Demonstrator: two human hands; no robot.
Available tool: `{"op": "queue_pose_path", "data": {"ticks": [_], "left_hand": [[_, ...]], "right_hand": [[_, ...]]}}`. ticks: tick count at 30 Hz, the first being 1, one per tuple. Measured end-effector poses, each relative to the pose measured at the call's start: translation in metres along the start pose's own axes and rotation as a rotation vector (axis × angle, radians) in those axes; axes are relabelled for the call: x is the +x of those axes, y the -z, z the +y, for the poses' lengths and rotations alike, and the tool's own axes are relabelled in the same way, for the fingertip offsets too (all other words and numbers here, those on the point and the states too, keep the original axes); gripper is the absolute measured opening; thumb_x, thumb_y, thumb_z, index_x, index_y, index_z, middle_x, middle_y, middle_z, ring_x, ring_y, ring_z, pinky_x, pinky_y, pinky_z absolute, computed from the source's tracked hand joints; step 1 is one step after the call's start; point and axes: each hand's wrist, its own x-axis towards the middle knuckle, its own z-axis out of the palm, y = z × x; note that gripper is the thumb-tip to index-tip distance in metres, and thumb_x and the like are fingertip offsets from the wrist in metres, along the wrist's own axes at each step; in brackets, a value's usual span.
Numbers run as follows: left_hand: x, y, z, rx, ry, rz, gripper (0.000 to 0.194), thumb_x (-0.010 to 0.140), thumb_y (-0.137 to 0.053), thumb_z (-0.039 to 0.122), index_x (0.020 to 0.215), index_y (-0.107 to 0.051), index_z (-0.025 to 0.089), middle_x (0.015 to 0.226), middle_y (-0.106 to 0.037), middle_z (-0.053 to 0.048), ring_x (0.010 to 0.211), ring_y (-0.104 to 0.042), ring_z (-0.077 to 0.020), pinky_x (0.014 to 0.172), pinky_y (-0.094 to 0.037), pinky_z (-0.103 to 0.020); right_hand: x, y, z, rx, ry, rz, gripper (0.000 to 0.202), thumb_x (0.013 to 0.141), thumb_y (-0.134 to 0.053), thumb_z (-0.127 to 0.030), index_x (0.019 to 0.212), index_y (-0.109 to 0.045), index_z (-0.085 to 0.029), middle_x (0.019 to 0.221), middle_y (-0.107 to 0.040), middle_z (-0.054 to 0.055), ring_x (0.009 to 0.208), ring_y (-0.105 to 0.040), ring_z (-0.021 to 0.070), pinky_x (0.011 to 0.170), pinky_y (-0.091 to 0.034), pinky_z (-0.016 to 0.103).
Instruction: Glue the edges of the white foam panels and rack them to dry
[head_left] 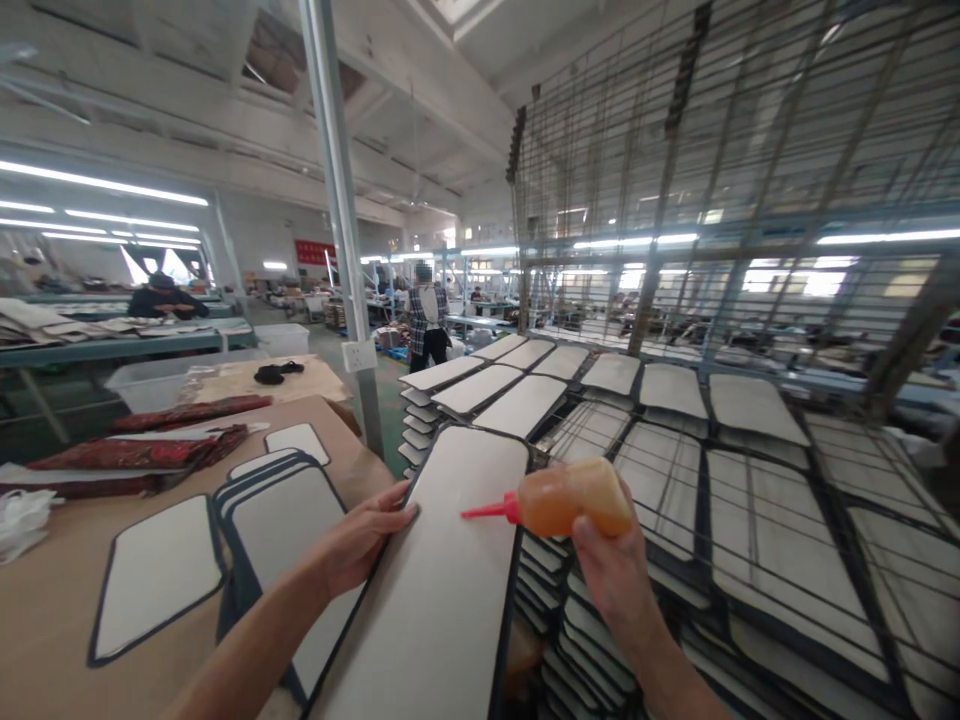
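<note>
My left hand [371, 535] grips the left edge of a long white panel with dark edging [442, 580], thumb on top and fingers at the rim. A squeeze bottle of amber liquid [574, 497] is in my right hand [611, 560]. The bottle lies nearly level, and its red nozzle [491, 510] points left over the panel's white face. Whether the tip touches the surface I cannot tell. To the left, a stack of similar edged panels [289, 520] rests on the brown-covered table [300, 420], beside a single panel [157, 575].
Wire racks [750, 520] on the right carry many edged panels, with a raised wire grid [637, 180] above. A metal post [341, 220] stands behind the table. Red patterned fabric [142, 445] lies at left. Two people [429, 315] [166, 297] are farther back.
</note>
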Motion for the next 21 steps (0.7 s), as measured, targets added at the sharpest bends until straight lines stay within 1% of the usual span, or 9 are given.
{"op": "queue_pose_path", "data": {"ticks": [4, 6, 8, 10, 13, 16, 18, 20, 21], "left_hand": [[0.005, -0.002, -0.001, 0.009, -0.028, 0.054, 0.069, 0.063, -0.079, 0.011, 0.127, -0.052, 0.015, 0.085, -0.077, -0.006, 0.066, -0.072, -0.0217, 0.059, -0.057, -0.027], [0.007, -0.001, -0.002, 0.009, -0.033, 0.056, 0.070, 0.064, -0.078, 0.012, 0.128, -0.052, 0.015, 0.084, -0.077, -0.006, 0.067, -0.072, -0.0221, 0.059, -0.057, -0.027], [0.009, 0.000, -0.003, 0.013, -0.016, 0.044, 0.067, 0.065, -0.078, 0.012, 0.128, -0.052, 0.015, 0.084, -0.077, -0.006, 0.068, -0.072, -0.0228, 0.060, -0.058, -0.028], [0.012, 0.001, -0.002, 0.014, 0.009, 0.040, 0.063, 0.068, -0.075, 0.011, 0.127, -0.052, 0.015, 0.083, -0.077, -0.006, 0.068, -0.073, -0.0230, 0.061, -0.058, -0.029], [0.021, 0.006, 0.000, 0.015, 0.029, 0.073, 0.056, 0.076, -0.068, 0.009, 0.128, -0.051, 0.015, 0.080, -0.077, -0.005, 0.067, -0.073, -0.0223, 0.062, -0.058, -0.029], [0.037, 0.018, 0.003, 0.018, 0.028, 0.141, 0.048, 0.080, -0.063, 0.008, 0.126, -0.052, 0.016, 0.073, -0.075, -0.003, 0.066, -0.072, -0.0209, 0.060, -0.058, -0.028], [0.051, 0.027, 0.007, 0.005, 0.016, 0.197, 0.044, 0.080, -0.062, 0.006, 0.122, -0.054, 0.018, 0.071, -0.075, -0.001, 0.065, -0.072, -0.0190, 0.061, -0.057, -0.026], [0.064, 0.037, 0.013, -0.014, 0.011, 0.255, 0.040, 0.080, -0.060, 0.004, 0.117, -0.055, 0.019, 0.069, -0.074, 0.002, 0.063, -0.071, -0.0181, 0.059, -0.056, -0.024], [0.071, 0.041, 0.017, -0.022, 0.018, 0.278, 0.037, 0.080, -0.059, 0.005, 0.114, -0.056, 0.020, 0.067, -0.073, 0.002, 0.060, -0.071, -0.0185, 0.056, -0.055, -0.025]], "right_hand": [[-0.034, 0.023, 0.006, 0.053, -0.162, -0.150, 0.087, 0.052, -0.087, -0.044, 0.129, -0.049, -0.028, 0.115, -0.070, 0.010, 0.101, -0.067, 0.0318, 0.087, -0.053, 0.045], [-0.044, 0.029, 0.007, 0.073, -0.205, -0.205, 0.086, 0.050, -0.088, -0.045, 0.126, -0.051, -0.029, 0.113, -0.071, 0.010, 0.100, -0.067, 0.0337, 0.085, -0.054, 0.046], [-0.037, 0.028, 0.001, 0.037, -0.143, -0.155, 0.083, 0.054, -0.088, -0.039, 0.128, -0.049, -0.029, 0.112, -0.071, 0.009, 0.101, -0.067, 0.0308, 0.085, -0.054, 0.042], [-0.018, 0.022, -0.006, -0.038, -0.045, -0.025, 0.082, 0.059, -0.086, -0.033, 0.131, -0.047, -0.027, 0.113, -0.071, 0.008, 0.102, -0.066, 0.0267, 0.088, -0.053, 0.037], [-0.001, 0.015, -0.003, -0.063, 0.001, 0.097, 0.083, 0.057, -0.086, -0.031, 0.131, -0.049, -0.026, 0.115, -0.070, 0.007, 0.103, -0.065, 0.0246, 0.090, -0.051, 0.034], [-0.017, 0.008, 0.024, 0.060, -0.070, 0.038, 0.083, 0.048, -0.090, -0.035, 0.124, -0.055, -0.027, 0.108, -0.072, 0.008, 0.093, -0.069, 0.0273, 0.082, -0.054, 0.036], [-0.032, 0.002, 0.044, 0.173, -0.149, 0.003, 0.087, 0.034, -0.093, -0.042, 0.115, -0.062, -0.028, 0.097, -0.075, 0.008, 0.085, -0.071, 0.0322, 0.076, -0.056, 0.043], [-0.039, -0.004, 0.053, 0.207, -0.150, 0.021, 0.081, 0.034, -0.092, -0.046, 0.109, -0.066, -0.029, 0.093, -0.076, 0.008, 0.083, -0.071, 0.0334, 0.077, -0.056, 0.046], [-0.038, -0.006, 0.051, 0.213, -0.142, 0.064, 0.073, 0.039, -0.091, -0.046, 0.106, -0.068, -0.029, 0.093, -0.077, 0.008, 0.083, -0.072, 0.0322, 0.079, -0.056, 0.046]]}}
